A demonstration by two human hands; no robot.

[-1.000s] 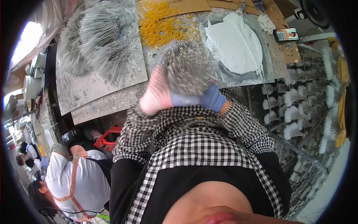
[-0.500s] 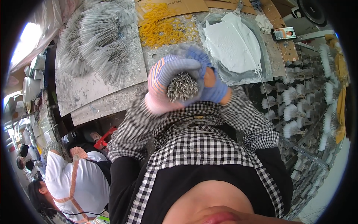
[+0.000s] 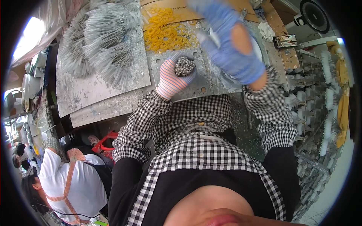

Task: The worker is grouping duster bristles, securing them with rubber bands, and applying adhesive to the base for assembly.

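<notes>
A tight bundle of wire-stemmed brushes shows its twisted grey metal ends facing up. My left hand, in a striped knit glove, is wrapped round it above the metal plate at the table's near edge. My right hand, in a blue striped glove with a hole over its back, is raised farther right and blurred. Its fingers stretch toward the far side with the thumb apart, and nothing shows in them. Beneath it, a round patch of white paste is mostly hidden.
Yellow rubber bands lie heaped beyond my left hand. Piles of loose translucent brushes cover the board at left. A phone and a fan stand far right, above racks of hanging brushes. Another person sits at lower left.
My hands were together round the bundle; they have parted. The right hand has swung up and right over the paste. My left hand has moved slightly away from me with the bundle.
</notes>
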